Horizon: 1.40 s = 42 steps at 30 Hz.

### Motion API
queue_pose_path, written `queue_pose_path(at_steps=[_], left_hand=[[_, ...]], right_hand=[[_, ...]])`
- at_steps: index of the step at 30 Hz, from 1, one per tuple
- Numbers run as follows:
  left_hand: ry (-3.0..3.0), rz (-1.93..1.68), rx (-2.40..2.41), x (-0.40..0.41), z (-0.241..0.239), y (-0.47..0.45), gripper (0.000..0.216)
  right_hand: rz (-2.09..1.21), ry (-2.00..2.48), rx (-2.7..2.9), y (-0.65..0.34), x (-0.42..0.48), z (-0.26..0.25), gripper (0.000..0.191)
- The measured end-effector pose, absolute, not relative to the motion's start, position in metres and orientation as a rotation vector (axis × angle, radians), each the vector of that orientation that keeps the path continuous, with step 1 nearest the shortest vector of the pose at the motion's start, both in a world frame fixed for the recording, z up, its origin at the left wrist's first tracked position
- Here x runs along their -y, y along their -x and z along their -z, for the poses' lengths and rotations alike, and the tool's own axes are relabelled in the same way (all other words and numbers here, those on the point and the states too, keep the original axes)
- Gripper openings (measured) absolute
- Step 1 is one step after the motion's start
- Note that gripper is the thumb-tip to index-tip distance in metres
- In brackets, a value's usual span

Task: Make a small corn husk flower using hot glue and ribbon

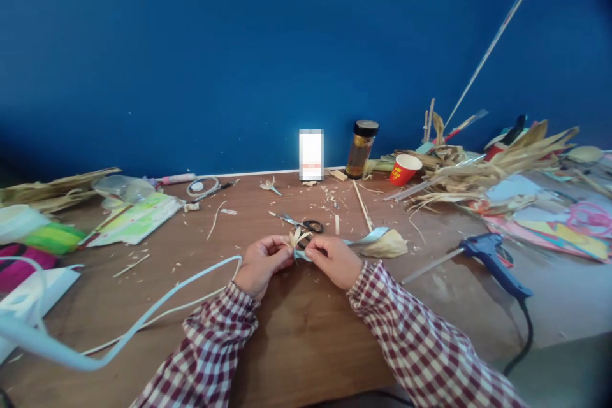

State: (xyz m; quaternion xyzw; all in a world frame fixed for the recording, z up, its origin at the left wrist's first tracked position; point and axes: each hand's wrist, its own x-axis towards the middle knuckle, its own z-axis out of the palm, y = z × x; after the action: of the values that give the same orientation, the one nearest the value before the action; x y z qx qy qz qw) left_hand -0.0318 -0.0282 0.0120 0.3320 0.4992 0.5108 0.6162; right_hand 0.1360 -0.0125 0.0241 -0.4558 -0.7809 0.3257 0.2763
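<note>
Pale dried-husk piece (296, 237), with a light-blue strip (302, 255) at its base, held between the two hands above the brown table (325, 338). The left hand (262, 262) pinches the husk piece between thumb and fingers; the right hand (336, 260), its fingertips drawn together, grips the strip. Black-handled scissors (302, 224) lie just beyond the fingers. To the right, a blue glue gun (495, 261) rests on its side; farther back, a red cup (403, 173) stands near a black-lidded jar (362, 152).
</note>
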Motion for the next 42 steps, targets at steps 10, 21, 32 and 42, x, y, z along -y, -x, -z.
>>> queue_pose_path(at_steps=[10,21,32,42], left_hand=[[-0.910,-1.182,-1.242,0.030,-0.009,0.030,0.036],[-1.078,-1.197,-1.290,0.030,0.000,0.030,0.033],[-1.282,-1.290,-1.411,0.033,0.006,0.024,0.022],[-1.284,-1.182,-1.410,0.032,0.006,0.028,0.022]], right_hand=[[-0.786,1.282,2.095,-0.136,0.016,-0.020,0.012],[-0.540,1.285,2.153,-0.133,0.018,-0.011,0.007],[-0.352,1.253,2.281,-0.126,0.029,-0.011,0.010],[-0.333,1.215,2.250,-0.125,0.031,-0.007,0.010]])
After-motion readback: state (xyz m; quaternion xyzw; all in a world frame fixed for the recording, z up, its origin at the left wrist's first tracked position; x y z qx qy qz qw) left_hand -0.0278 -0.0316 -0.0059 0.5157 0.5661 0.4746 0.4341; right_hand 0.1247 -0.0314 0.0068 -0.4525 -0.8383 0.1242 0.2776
